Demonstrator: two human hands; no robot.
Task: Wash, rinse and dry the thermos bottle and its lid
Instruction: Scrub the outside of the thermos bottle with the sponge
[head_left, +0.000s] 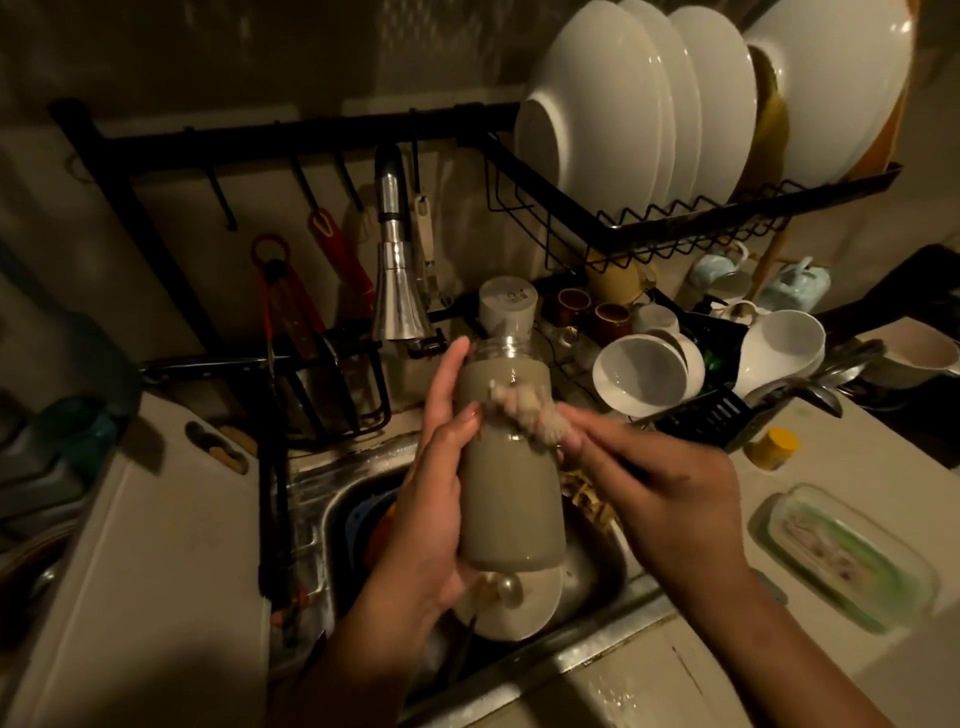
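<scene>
The grey thermos bottle (506, 483) stands upright over the sink, its clear threaded neck open at the top. My left hand (434, 467) grips its left side, fingers reaching up to the neck. My right hand (660, 483) presses a pale, sudsy sponge (530, 418) against the bottle's upper front. A white cylindrical lid (508, 306) sits just behind the bottle's neck, on the counter by the faucet.
The chrome faucet head (397, 291) hangs left of the bottle. The steel sink (311, 512) holds a white plate (524, 608) and other dishes. Bowls and cups (644, 374) crowd the right rack. White plates (623, 104) stand overhead. A yellow jar (774, 447) and a green dish (847, 556) sit on the right.
</scene>
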